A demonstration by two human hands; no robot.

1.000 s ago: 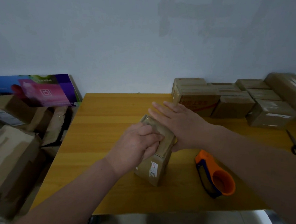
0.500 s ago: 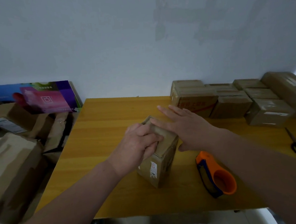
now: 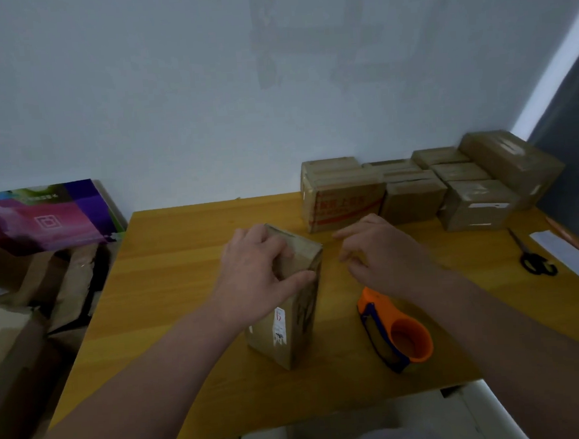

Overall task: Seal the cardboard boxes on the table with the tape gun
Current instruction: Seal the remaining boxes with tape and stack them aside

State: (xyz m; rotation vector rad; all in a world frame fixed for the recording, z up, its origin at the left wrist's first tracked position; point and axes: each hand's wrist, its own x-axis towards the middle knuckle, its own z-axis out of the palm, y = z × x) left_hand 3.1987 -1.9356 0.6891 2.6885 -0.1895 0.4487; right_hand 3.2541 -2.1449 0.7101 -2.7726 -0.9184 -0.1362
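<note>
A small brown cardboard box (image 3: 297, 325) with white labels stands upright in the middle of the wooden table (image 3: 167, 258). My left hand (image 3: 254, 276) grips its top, fingers over the far edge and thumb along the near one. My right hand (image 3: 383, 257) hovers to the right of the box, fingers loosely curled, holding nothing. The orange and blue tape gun (image 3: 397, 337) lies on the table just below my right wrist.
Several taped cardboard boxes (image 3: 413, 190) are packed together at the table's back right. Black scissors (image 3: 532, 257) and a white paper strip (image 3: 570, 254) lie at the right edge. Loose boxes and a colourful carton (image 3: 44, 216) crowd the floor on the left.
My right hand has lifted off the top of the box and drawn back to the right. My left hand keeps its hold on the box top.
</note>
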